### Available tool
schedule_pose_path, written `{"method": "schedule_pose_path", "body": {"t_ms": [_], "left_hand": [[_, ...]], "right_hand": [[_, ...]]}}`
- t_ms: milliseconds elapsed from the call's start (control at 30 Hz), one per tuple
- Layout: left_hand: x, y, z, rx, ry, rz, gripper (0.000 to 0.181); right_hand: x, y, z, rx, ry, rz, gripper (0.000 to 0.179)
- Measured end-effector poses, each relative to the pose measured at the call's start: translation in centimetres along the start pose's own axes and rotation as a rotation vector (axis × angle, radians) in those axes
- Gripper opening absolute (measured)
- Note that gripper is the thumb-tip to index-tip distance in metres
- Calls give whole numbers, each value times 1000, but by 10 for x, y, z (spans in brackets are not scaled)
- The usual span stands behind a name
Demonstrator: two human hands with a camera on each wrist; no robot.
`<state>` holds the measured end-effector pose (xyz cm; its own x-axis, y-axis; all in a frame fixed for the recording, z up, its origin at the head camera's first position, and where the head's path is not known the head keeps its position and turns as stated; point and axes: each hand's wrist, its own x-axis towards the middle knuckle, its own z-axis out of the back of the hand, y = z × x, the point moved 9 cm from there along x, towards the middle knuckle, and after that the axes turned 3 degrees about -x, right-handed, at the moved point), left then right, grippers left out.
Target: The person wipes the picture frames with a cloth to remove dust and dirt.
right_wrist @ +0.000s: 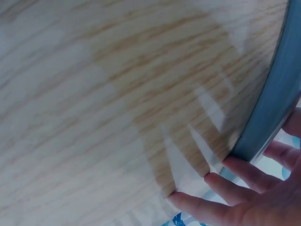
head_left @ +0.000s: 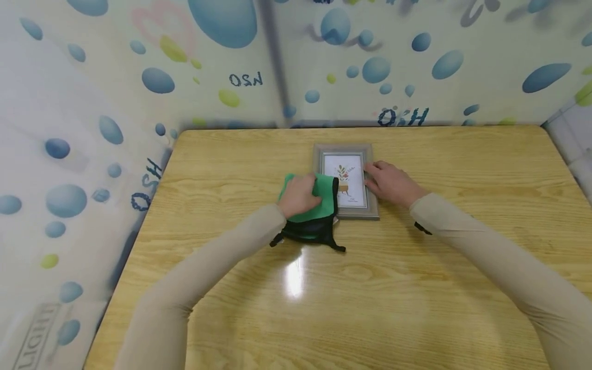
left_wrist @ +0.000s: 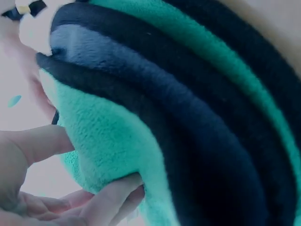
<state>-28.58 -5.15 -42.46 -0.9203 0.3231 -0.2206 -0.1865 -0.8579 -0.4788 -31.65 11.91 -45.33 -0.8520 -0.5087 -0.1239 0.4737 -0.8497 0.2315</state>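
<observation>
A grey picture frame [head_left: 375,211] with a plant drawing lies face up on the table. My left hand [head_left: 299,195] bunches a green cloth with black edging [head_left: 326,192] over the frame's left lower part. In the left wrist view the thumb and fingers pinch the fuzzy green cloth [left_wrist: 103,136], whose folds show green and dark blue layers. My right hand [head_left: 393,184] rests against the frame's right edge. The right wrist view shows several nearly straight fingers of the right hand [right_wrist: 263,202] at the table surface and the frame's edge [right_wrist: 270,99].
The wooden table [head_left: 393,308] backs onto a wall covering [head_left: 296,61] with blue and green spots. A similar patterned covering [head_left: 83,154] stands along the left side. A bright reflection lies on the tabletop in front of the cloth.
</observation>
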Motion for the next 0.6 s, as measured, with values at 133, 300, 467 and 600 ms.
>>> {"method": "schedule_pose_path", "body": {"t_ms": [133,300,467,600], "left_hand": [[27,-3,7,43,0,-20,41],[62,-3,16,89,22,2,27],[92,2,22,151,35,57,13],[108,6,28,143,18,114,8]], "right_hand": [[0,-1,2,-2,-8,-2,43],[0,-1,3,-3,-13,4,40],[0,-1,3,4,-15,9,39],[1,-3,1,21,-10,-7,42]]}}
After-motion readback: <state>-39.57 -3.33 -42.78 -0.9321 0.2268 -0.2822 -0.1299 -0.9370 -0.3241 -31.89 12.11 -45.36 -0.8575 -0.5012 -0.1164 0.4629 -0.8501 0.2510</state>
